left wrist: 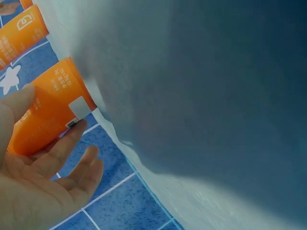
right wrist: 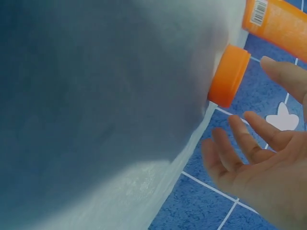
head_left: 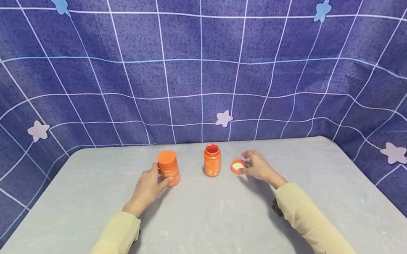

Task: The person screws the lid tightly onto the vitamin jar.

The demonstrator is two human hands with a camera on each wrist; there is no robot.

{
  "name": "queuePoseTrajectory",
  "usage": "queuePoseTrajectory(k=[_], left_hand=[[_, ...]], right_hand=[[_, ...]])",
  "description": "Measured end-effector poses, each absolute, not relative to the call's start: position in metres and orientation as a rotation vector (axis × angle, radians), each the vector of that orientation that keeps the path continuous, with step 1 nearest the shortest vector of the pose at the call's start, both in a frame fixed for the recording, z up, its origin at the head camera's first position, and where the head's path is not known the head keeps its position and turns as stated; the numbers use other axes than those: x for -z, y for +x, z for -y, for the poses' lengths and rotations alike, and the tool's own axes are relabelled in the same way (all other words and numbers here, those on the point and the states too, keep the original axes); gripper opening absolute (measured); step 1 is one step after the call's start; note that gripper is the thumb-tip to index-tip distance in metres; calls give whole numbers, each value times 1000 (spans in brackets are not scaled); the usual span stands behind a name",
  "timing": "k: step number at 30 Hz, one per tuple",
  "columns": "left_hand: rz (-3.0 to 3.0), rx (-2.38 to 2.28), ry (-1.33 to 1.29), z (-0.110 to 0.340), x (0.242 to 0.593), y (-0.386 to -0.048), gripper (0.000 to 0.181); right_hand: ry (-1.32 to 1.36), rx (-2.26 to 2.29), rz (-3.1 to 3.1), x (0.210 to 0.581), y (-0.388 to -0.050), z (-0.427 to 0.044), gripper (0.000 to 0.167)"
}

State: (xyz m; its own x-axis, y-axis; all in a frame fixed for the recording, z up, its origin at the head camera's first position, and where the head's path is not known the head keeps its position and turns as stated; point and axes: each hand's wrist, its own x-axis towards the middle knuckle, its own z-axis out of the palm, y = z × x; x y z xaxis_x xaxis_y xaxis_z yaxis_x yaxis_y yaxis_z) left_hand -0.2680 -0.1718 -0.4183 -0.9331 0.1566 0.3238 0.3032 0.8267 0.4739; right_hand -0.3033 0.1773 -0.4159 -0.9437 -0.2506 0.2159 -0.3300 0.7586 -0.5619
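Upright on the table, a lidded orange bottle (head_left: 168, 169) is gripped from its left side by my left hand (head_left: 148, 189). In the left wrist view the thumb and fingers of my left hand (left wrist: 48, 177) lie around the bottle (left wrist: 50, 105). An uncapped orange bottle (head_left: 212, 162) stands in the middle with its mouth showing. To its right an orange lid (head_left: 238, 166) lies with its pale inside up. My right hand (head_left: 259, 166) is beside that lid, fingers spread; in the right wrist view a gap shows between my right hand (right wrist: 268, 148) and the lid (right wrist: 230, 75).
The grey table (head_left: 201, 229) reaches back to a blue curtain (head_left: 182, 74) with white grid lines and stars, which hangs behind and on both sides. A dark object (head_left: 277, 207) shows at the right sleeve's cuff.
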Motion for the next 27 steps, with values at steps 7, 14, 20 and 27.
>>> queuePoseTrajectory(k=[7,14,20,27], left_hand=[[2748,779,-302,174,418,-270,46],[2764,768,-259,176,417,-272,48],[2791,774,-237,176,419,-274,53],[2804,764,-224,176,419,-275,55]], right_hand=[[446,-840,2900,417,-304,-177,55],[472,-781,2912,420,-304,-176,55],[424,-704,2952,422,-305,-173,53],[372,-668,2975,422,-306,-171,49]])
